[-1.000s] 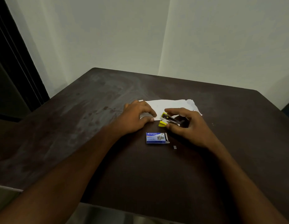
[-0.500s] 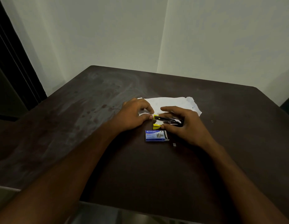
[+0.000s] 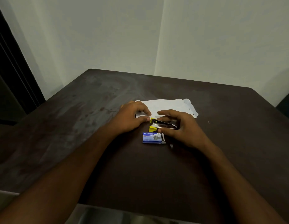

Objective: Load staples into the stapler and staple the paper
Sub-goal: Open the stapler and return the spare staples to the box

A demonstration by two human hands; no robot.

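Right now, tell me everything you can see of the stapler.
The stapler is small, with yellow plastic at its left end and a shiny metal strip along its length. It lies roughly level, lengthwise left to right, at the near edge of the white paper, just behind the blue staple box. The right hand cups it in its grip; the left hand's fingertips meet its yellow end. Whether staples are loaded cannot be told.

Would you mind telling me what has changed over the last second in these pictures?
The stapler, tilted with its yellow tip raised a second ago, now lies flatter in the right hand. The left hand has closed in so its thumb meets that tip. The staple box, paper and loose staple strip stayed put.
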